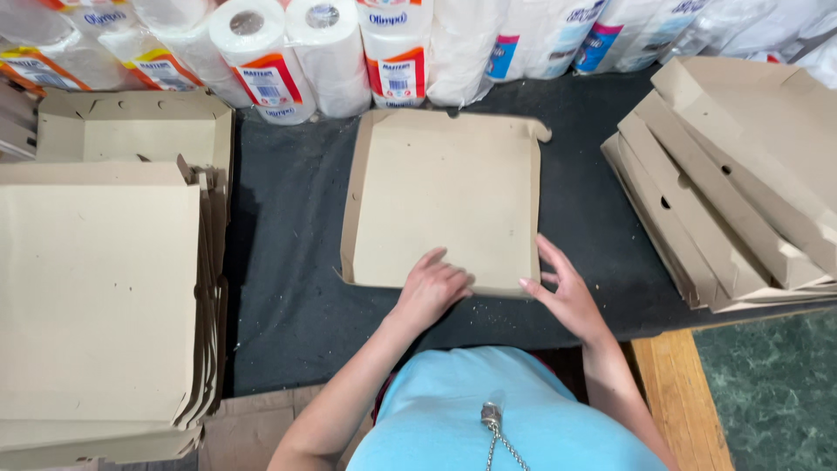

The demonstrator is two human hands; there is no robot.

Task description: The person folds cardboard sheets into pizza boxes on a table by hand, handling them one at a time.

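Brown cardboard box tray (445,196) lies mid-table on dark mat (288,288) — side walls raised, near edge not yet folded. Left hand (432,292) presses near edge, fingers curled. Right hand (567,292) at near-right corner, fingers spread. Flat blanks (96,296) stacked left, folded boxes (741,192) piled right — seemingly mid-batch.

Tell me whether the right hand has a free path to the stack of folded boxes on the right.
Probably yes. The right hand rests at the tray's near corner, and only bare dark tabletop lies between it and the stack of folded boxes.
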